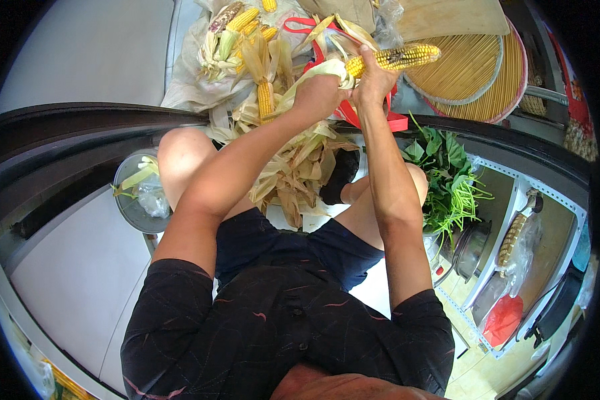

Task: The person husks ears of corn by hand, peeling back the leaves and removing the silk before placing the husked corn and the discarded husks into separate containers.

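Note:
A yellow ear of corn (412, 56) with dark patches points to the right, its kernels bare along most of the length. My right hand (376, 82) grips it near its base, thumb across the kernels. Pale husk (330, 68) is peeled back at the base, and my left hand (317, 97) is closed on it, close beside the right. Just left of my hands, another corn ear (265, 101) hangs tip down with its dry husk folded up. Loose dry husks (295, 172) are heaped between my legs.
Several husked ears (245, 22) lie on a whitish woven sack (190, 75). Red straps (397, 121) lie below my right hand. Round woven trays (480, 75) are at the far right. Leafy greens (447, 155) stand by my right knee, a grey bin (130, 212) by my left.

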### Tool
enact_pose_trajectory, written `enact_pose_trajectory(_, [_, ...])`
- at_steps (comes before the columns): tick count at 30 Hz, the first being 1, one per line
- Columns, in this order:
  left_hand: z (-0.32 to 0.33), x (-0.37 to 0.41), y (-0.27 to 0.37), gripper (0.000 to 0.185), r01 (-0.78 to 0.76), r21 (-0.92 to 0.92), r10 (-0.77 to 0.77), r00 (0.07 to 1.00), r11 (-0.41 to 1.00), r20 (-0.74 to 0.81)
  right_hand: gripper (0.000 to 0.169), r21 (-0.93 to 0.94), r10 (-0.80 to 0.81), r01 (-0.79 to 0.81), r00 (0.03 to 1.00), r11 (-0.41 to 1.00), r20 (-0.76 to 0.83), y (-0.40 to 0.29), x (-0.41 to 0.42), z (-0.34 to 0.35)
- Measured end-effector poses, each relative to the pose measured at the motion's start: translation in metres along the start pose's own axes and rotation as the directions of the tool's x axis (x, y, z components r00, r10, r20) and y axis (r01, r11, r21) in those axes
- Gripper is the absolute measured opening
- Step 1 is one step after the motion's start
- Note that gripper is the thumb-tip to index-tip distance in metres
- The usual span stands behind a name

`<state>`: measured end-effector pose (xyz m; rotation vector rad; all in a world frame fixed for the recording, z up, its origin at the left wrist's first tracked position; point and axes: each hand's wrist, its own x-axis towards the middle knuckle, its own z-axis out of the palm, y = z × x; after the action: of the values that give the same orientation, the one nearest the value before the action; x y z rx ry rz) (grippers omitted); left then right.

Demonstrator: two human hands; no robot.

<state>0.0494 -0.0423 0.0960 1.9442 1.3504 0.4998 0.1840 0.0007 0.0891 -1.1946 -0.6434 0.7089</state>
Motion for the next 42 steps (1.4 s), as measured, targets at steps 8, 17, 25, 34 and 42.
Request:
enact_pose_trajectory(8, [0.0, -0.025, 0.007, 0.011, -0.428, 0.405, 0.475, 0.88, 0.808, -0.019, 0.052, 0.104, 0.139, -0.12, 0.97, 0.987, -0.202, 0.012, 0.003, 0.005])
enact_pose_trajectory(17, [-0.002, -0.029, 0.001, 0.013, -0.376, 0.385, 0.45, 0.885, 0.843, -0.121, 0.03, 0.257, 0.203, -0.127, 0.934, 0.958, -0.293, 0.03, 0.005, 0.01])
enact_pose_trajectory(25, [-0.022, -0.046, 0.009, 0.034, -0.405, 0.055, 0.408, 0.891, 0.913, -0.201, 0.061, 0.002, 0.057, -0.059, 0.952, 0.998, -0.302, 0.051, 0.024, 0.0])
enact_pose_trajectory(34, [0.012, -0.076, -0.032, 0.045, -0.474, 0.218, 0.254, 0.742, 0.853, 0.62, 0.06, 0.389, 0.242, -0.132, 0.938, 0.912, -0.249, 0.017, 0.072, -0.041])
enact_pose_trajectory(42, [0.011, -0.046, -0.011, 0.081, 0.011, -0.173, 0.088, 0.827, 0.985, 0.555, 0.042, 0.576, 0.465, -0.355, 0.884, 0.736, -0.048, -0.009, 0.052, -0.035])
